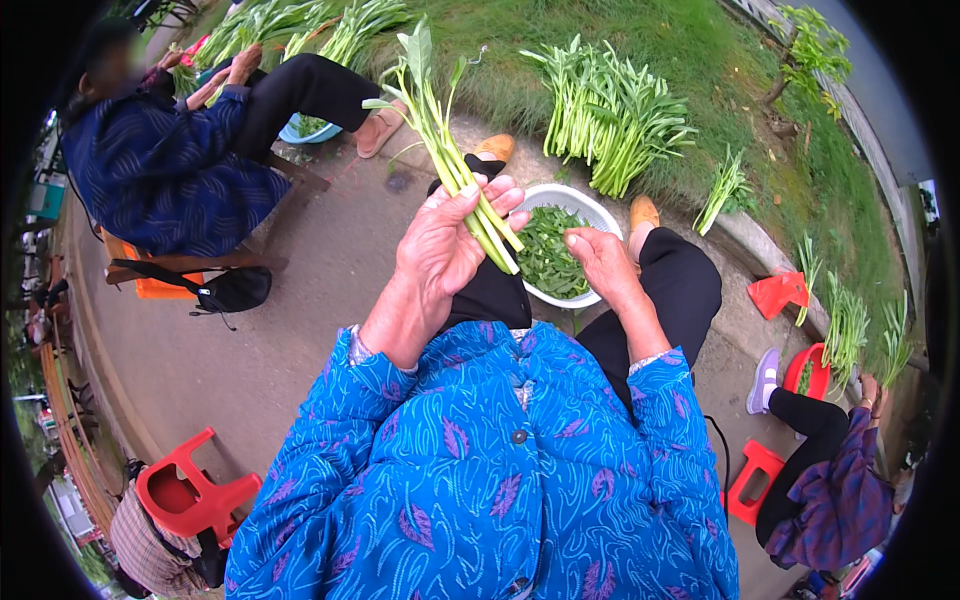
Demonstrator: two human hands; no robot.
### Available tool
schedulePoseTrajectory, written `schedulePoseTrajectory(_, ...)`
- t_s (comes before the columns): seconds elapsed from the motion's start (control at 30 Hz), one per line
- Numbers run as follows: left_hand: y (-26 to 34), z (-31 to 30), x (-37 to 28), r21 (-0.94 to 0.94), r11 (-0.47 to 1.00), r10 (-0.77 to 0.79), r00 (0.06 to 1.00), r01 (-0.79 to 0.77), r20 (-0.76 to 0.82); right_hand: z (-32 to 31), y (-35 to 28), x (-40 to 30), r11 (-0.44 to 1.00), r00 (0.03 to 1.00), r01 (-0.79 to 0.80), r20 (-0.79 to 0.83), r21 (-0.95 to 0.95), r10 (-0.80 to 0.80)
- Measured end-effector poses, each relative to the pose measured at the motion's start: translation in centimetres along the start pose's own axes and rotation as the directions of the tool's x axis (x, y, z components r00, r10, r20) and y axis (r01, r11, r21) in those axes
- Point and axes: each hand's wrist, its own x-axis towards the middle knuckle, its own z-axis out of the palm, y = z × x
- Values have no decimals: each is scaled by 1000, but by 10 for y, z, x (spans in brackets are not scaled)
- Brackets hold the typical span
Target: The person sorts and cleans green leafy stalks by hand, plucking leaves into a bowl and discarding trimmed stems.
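Note:
A few stalks of leafy water spinach (454, 161) lie across the palm of my left hand (457, 232), held by the thumb, cut ends toward my lap and leaves pointing up and away. My right hand (604, 259) is curled at the right edge of a white plastic basket (611, 217), thumb and forefinger together; whether a small piece is between them I cannot tell. Green leaf and stem pieces (551, 255) fill the basket, which stands on the ground between my feet. Beyond it, a large bundle of water spinach (607, 120) rests at the grass edge.
A person in dark blue (172, 172) sits at the left, beside a light blue basin (309, 131). Another person (832, 495) sits at the lower right near a red basin (808, 373). A stone kerb (757, 244), red bag (778, 294) and red plastic chair (191, 487) are around me.

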Motion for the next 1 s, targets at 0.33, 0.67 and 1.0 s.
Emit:
schedulePoseTrajectory(0.33, -1, -3, 3, 140, 977, 171, 984, -163, -46, -3, -100, -16, 833, 985, 55, 108, 551, -137)
schedulePoseTrajectory(0.67, -21, 8, 0, 312, 891, 359, 933, -329, -40, 4, -100, -16, 948, 975, 206, 30, 243, -220)
schedulePoseTrajectory(1.0, -29, 12, -3, 347, 847, 429, 903, -403, 1, 19, -96, -16, 937, 961, 246, -191, 247, -202)
